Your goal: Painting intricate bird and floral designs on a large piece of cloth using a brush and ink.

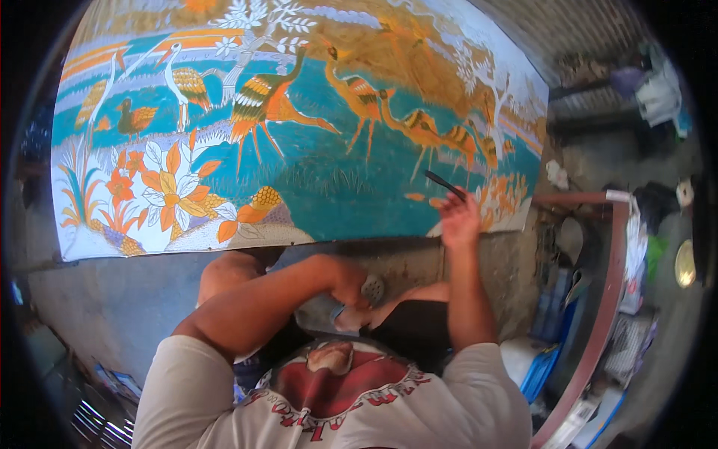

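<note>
A large painted canvas (329,202) spreads out before me, with orange, brown and white long-legged birds on teal water. My right hand (459,218) is raised over its near right part, fingers closed round a slim black pen-like tool (443,183). The tool slants up and left toward the birds' legs; whether its tip touches the canvas I cannot tell. My left hand (353,286) hangs over my lap beside my bare foot (351,318), apart from the canvas. Its fingers point downward and are too unclear to read.
A reddish-brown frame bar (615,254) curves along the right side. Beyond it lie clear plastic containers (552,299), a blue-edged item (544,370) and white bags (658,97). Behind the canvas's right corner rises a corrugated sheet (576,34). Grey floor (127,299) shows at the left.
</note>
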Tool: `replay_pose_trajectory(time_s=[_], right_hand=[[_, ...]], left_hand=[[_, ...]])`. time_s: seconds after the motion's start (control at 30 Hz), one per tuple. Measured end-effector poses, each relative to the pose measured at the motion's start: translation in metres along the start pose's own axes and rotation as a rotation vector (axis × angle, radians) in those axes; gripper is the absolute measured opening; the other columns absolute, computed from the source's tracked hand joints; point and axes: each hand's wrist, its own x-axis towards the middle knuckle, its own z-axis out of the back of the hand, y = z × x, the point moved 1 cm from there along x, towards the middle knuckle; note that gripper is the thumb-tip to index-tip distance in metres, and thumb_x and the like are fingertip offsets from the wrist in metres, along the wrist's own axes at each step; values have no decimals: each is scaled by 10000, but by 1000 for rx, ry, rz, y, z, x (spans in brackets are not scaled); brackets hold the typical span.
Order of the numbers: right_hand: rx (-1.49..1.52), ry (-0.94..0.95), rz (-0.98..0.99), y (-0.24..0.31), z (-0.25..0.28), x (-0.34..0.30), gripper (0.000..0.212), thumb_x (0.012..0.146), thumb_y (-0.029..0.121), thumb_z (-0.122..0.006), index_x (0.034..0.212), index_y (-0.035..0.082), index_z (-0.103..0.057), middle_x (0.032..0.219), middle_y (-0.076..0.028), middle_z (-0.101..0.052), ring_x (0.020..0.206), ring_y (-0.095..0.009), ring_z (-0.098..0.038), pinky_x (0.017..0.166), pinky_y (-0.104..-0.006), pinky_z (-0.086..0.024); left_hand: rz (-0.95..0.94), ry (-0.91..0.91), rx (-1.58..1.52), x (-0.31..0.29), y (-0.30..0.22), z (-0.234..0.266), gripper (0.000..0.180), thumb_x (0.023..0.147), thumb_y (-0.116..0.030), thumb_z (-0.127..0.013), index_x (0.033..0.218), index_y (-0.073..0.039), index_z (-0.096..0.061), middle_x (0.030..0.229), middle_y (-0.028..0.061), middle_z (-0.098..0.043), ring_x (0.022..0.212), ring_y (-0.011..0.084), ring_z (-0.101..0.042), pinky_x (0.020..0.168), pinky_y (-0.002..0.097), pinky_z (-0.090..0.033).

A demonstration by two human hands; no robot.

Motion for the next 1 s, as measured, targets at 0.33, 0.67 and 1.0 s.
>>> replay_pose_trajectory(time_s=[0.33, 0.67, 1.0], right_hand=[[-336, -975, 231, 117, 344, -275, 319, 1008, 291, -635, 1189, 28, -628, 1009, -104, -688, 828, -202, -675, 754, -387, -616], [-375, -1341, -70, 33, 467, -424, 391, 1035, 207, -623, 1384, 32, -597, 1051, -151, -734, 781, -250, -730, 603, -387, -665], [-252, -1239, -166, -24, 512, -425, 299, 1038, 213, -605, 1305, 88, -653, 1047, -66, -700, 788, -224, -687, 648, -408, -629]], left_hand=[[421, 145, -6, 18, 29, 4, 580, 935, -534, -626, 765, 11, -732, 649, 147, -680, 671, 229, -698, 677, 428, -527], [392, 112, 334, -27, -26, -49, 189, 921, -126, -714, 1054, 6, -741, 982, 108, -721, 809, 215, -674, 776, 347, -527], [747, 10, -65, -55, -2, -67, 416, 1016, -403, -605, 895, -24, -727, 754, 73, -681, 653, 130, -648, 603, 319, -551]])
